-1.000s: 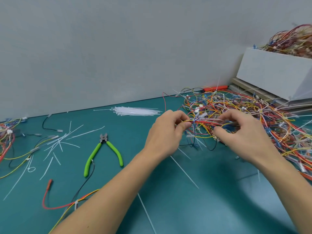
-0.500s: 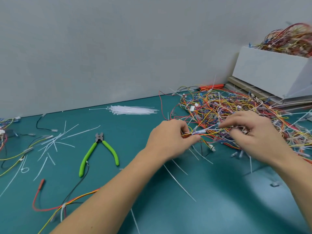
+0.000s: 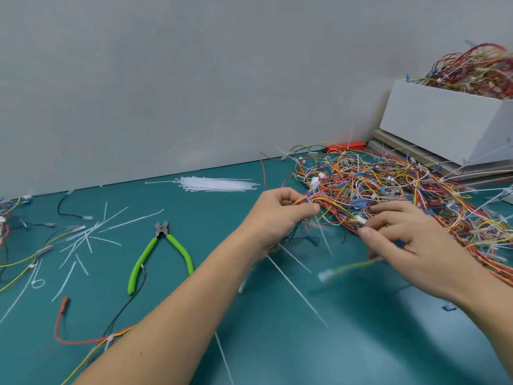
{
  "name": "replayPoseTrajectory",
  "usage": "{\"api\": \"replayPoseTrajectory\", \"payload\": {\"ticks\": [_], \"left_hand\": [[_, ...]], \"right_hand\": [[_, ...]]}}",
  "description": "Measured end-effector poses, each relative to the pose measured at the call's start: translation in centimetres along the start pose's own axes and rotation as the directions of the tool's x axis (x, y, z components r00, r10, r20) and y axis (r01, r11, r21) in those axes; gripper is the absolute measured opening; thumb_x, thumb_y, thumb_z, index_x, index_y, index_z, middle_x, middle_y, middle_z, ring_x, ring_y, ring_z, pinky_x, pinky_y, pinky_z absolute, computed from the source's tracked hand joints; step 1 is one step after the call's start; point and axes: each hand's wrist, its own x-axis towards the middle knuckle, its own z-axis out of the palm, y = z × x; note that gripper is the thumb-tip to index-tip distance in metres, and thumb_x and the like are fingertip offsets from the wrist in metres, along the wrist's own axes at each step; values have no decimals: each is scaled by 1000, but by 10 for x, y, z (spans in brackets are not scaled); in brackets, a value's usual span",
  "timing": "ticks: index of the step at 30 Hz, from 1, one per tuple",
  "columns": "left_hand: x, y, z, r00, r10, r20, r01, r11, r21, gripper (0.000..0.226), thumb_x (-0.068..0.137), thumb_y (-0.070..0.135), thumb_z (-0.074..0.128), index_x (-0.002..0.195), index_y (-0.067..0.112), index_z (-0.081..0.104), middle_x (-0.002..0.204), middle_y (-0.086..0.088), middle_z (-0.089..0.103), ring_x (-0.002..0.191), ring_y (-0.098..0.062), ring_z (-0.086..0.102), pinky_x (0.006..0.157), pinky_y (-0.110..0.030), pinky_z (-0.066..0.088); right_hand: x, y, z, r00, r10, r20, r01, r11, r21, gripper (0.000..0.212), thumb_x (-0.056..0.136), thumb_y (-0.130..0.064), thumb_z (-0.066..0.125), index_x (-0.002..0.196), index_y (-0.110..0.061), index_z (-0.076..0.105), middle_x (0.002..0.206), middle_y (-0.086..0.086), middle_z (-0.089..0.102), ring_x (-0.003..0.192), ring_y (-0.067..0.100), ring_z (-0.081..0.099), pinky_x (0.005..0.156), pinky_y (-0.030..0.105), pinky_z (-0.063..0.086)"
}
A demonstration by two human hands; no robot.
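A big tangle of coloured wires (image 3: 388, 190) with small connectors spreads over the right of the teal mat (image 3: 277, 343). My left hand (image 3: 273, 218) pinches a bundle of yellow, orange and red wires at the tangle's near left edge, thumb on top. My right hand (image 3: 410, 245) reaches into the tangle from the near side, fingers bent among the strands, a white connector (image 3: 359, 219) at its fingertips. A yellow-green wire with a clear end (image 3: 344, 269) trails out from under the right palm; the grip on it is blurred.
Green-handled cutters (image 3: 159, 251) lie left of my left forearm. A bundle of white cable ties (image 3: 216, 184) sits near the wall. Cut tie ends (image 3: 83, 234) and loose wires litter the left. A white box (image 3: 444, 126) full of wires stands at the back right.
My left hand has kept its pinch on the wire bundle while lifting it slightly. My right hand has moved down and toward me through the tangle, and a yellow-green wire now trails below it.
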Motion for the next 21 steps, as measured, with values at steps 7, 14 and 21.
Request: {"api": "replayPoseTrajectory", "payload": {"ticks": [7,14,21], "left_hand": [[-6,3,13,911,402,-94,-290,786,546,40,79,49,75,63,25,47,53,10,48,56,-14,42,55,-31,38],[-8,21,-1,805,576,-140,-401,703,588,27,93,51,66,85,27,73,56,6,52,58,-19,44,54,-33,35],[-15,30,-19,707,702,-82,-476,559,680,22,97,43,63,111,33,77,57,7,51,64,-21,50,65,-37,43]], "right_hand": [[21,8,5,969,182,-169,-204,972,-120,49,82,-23,82,128,-26,65,112,-10,69,101,6,60,84,29,45],[42,12,7,960,201,-196,-235,957,-169,24,99,-31,67,75,-35,66,65,-12,58,61,16,56,59,35,39],[65,7,5,899,209,-384,-303,932,-201,20,102,-23,55,104,-16,74,73,5,67,71,31,54,64,38,36]]}}
